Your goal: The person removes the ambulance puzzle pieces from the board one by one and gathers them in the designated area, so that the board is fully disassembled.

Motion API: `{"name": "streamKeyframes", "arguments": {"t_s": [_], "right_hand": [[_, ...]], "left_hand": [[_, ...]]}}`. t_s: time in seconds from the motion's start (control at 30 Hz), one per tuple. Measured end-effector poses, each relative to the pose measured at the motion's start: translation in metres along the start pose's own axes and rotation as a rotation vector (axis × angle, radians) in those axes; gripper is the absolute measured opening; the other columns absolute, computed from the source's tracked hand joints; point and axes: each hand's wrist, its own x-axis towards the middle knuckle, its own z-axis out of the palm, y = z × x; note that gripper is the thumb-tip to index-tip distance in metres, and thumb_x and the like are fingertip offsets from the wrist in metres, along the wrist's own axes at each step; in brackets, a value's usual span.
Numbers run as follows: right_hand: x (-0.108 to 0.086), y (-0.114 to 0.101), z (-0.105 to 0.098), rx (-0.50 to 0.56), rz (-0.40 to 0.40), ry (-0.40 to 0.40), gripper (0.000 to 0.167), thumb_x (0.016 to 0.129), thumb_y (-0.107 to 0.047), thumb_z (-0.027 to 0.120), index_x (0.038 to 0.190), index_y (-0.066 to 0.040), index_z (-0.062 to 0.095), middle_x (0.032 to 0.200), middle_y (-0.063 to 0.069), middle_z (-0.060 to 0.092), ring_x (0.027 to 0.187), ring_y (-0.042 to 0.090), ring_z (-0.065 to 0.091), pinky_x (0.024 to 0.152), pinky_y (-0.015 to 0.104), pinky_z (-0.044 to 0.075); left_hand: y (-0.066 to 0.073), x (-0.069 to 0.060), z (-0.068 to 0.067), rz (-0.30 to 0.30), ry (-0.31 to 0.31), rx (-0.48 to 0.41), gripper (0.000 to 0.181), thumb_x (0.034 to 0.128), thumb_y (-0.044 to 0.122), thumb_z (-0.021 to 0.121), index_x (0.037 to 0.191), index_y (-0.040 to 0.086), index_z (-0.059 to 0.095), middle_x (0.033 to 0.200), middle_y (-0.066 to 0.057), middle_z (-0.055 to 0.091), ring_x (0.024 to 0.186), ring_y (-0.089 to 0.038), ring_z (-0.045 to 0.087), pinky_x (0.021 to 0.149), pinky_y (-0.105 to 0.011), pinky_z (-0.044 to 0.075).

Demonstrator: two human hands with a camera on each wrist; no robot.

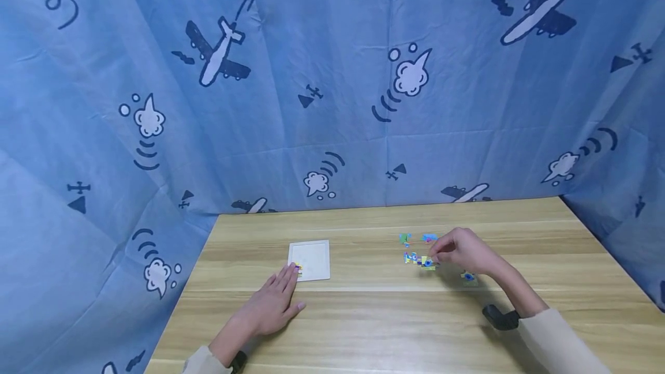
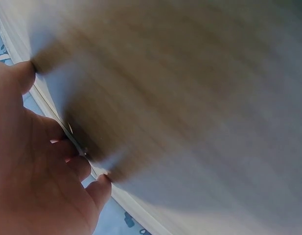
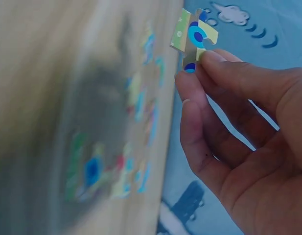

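Observation:
My right hand [image 1: 464,253] pinches a jigsaw puzzle piece [image 3: 196,36] between thumb and fingertips, above the table. Yellow-green with blue rings, the piece tilts up in the right wrist view. My left hand [image 1: 270,307] lies with its fingers fairly straight, fingertips at the lower left corner of a square white puzzle tray [image 1: 314,258]. A small colourful puzzle piece [image 1: 298,269] lies in that corner, partly covered by the fingertips. In the left wrist view the fingertips [image 2: 104,180] meet the table surface; the tray cannot be made out there.
Several loose puzzle pieces lie around my right hand, among them a green piece [image 1: 404,238], a blue and pink piece [image 1: 429,238] and a yellow-green piece [image 1: 469,279]. A blue curtain [image 1: 332,85] printed with aeroplanes hangs behind the wooden table [image 1: 363,322].

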Motion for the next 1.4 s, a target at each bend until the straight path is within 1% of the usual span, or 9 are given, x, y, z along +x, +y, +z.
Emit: {"name": "streamKeyframes", "arguments": {"t_s": [0.1, 0.23, 0.47, 0.57, 0.77, 0.97, 1.13, 1.2, 1.4], "right_hand": [[-0.008, 0.01, 0.001, -0.002, 0.026, -0.025, 0.018, 0.091, 0.003, 0.072, 0.089, -0.012, 0.083, 0.093, 0.002, 0.081, 0.079, 0.007, 0.068, 0.066, 0.023, 0.055], [-0.015, 0.017, 0.003, -0.009, 0.073, -0.051, 0.018, 0.092, 0.001, 0.072, 0.088, -0.013, 0.082, 0.089, -0.001, 0.08, 0.075, 0.008, 0.064, 0.063, 0.023, 0.053], [-0.02, 0.025, 0.007, -0.032, 0.076, -0.044, 0.018, 0.09, 0.004, 0.073, 0.088, -0.011, 0.082, 0.091, 0.001, 0.08, 0.077, 0.007, 0.066, 0.062, 0.022, 0.052], [-0.019, 0.027, 0.008, -0.027, 0.091, -0.037, 0.018, 0.09, 0.005, 0.073, 0.088, -0.01, 0.083, 0.091, 0.002, 0.08, 0.078, 0.008, 0.067, 0.062, 0.022, 0.052], [-0.016, 0.026, 0.012, -0.043, 0.111, -0.03, 0.017, 0.088, 0.004, 0.076, 0.085, -0.011, 0.083, 0.09, 0.002, 0.08, 0.08, 0.012, 0.066, 0.061, 0.022, 0.051], [-0.016, 0.024, 0.015, -0.077, 0.127, -0.036, 0.016, 0.087, 0.004, 0.076, 0.084, -0.011, 0.082, 0.089, 0.002, 0.08, 0.082, 0.013, 0.065, 0.063, 0.022, 0.051], [-0.014, 0.023, 0.018, -0.106, 0.111, -0.038, 0.012, 0.087, 0.002, 0.077, 0.084, -0.009, 0.081, 0.085, 0.002, 0.078, 0.075, 0.012, 0.06, 0.061, 0.022, 0.048], [-0.013, 0.023, 0.019, -0.111, 0.116, -0.035, 0.011, 0.087, 0.002, 0.077, 0.084, -0.009, 0.081, 0.084, 0.001, 0.077, 0.073, 0.012, 0.058, 0.06, 0.023, 0.047], [-0.012, 0.022, 0.02, -0.112, 0.125, -0.029, 0.012, 0.087, 0.003, 0.076, 0.083, -0.007, 0.08, 0.083, 0.001, 0.076, 0.071, 0.013, 0.055, 0.058, 0.023, 0.046]], "left_hand": [[0.0, 0.0, 0.0, 0.0, 0.0, -0.006, 0.08, 0.1104, 0.051, 0.043, 0.166, -0.003, 0.022, 0.176, -0.019, 0.019, 0.164, -0.036, 0.022, 0.131, -0.055, 0.028], [0.0, 0.0, 0.0, 0.001, 0.002, -0.005, 0.079, 0.1104, 0.05, 0.044, 0.165, -0.003, 0.023, 0.176, -0.02, 0.02, 0.164, -0.036, 0.022, 0.131, -0.055, 0.028], [0.0, 0.001, 0.0, 0.0, -0.006, -0.003, 0.08, 0.1108, 0.051, 0.042, 0.166, -0.003, 0.022, 0.176, -0.02, 0.019, 0.164, -0.036, 0.021, 0.131, -0.055, 0.028], [-0.001, 0.001, 0.001, -0.003, -0.007, -0.006, 0.08, 0.1109, 0.051, 0.042, 0.166, -0.002, 0.021, 0.176, -0.019, 0.018, 0.165, -0.035, 0.02, 0.132, -0.055, 0.027], [-0.002, 0.001, 0.002, -0.006, -0.001, -0.005, 0.08, 0.1108, 0.052, 0.042, 0.166, -0.002, 0.02, 0.177, -0.019, 0.018, 0.165, -0.034, 0.019, 0.132, -0.054, 0.027], [-0.002, 0.001, 0.003, -0.005, -0.003, -0.011, 0.08, 0.1107, 0.052, 0.042, 0.166, -0.002, 0.021, 0.176, -0.019, 0.018, 0.165, -0.035, 0.019, 0.132, -0.055, 0.027], [-0.002, 0.002, 0.004, -0.002, 0.002, -0.002, 0.08, 0.1106, 0.052, 0.042, 0.165, -0.003, 0.023, 0.176, -0.019, 0.018, 0.165, -0.035, 0.02, 0.132, -0.055, 0.027], [-0.003, 0.002, 0.004, -0.004, 0.002, -0.001, 0.08, 0.1106, 0.052, 0.042, 0.165, -0.003, 0.023, 0.176, -0.019, 0.018, 0.165, -0.035, 0.02, 0.132, -0.055, 0.028], [-0.003, 0.003, 0.004, -0.01, -0.007, -0.005, 0.08, 0.1107, 0.053, 0.041, 0.165, -0.003, 0.023, 0.177, -0.018, 0.017, 0.165, -0.034, 0.019, 0.132, -0.054, 0.027]]}}
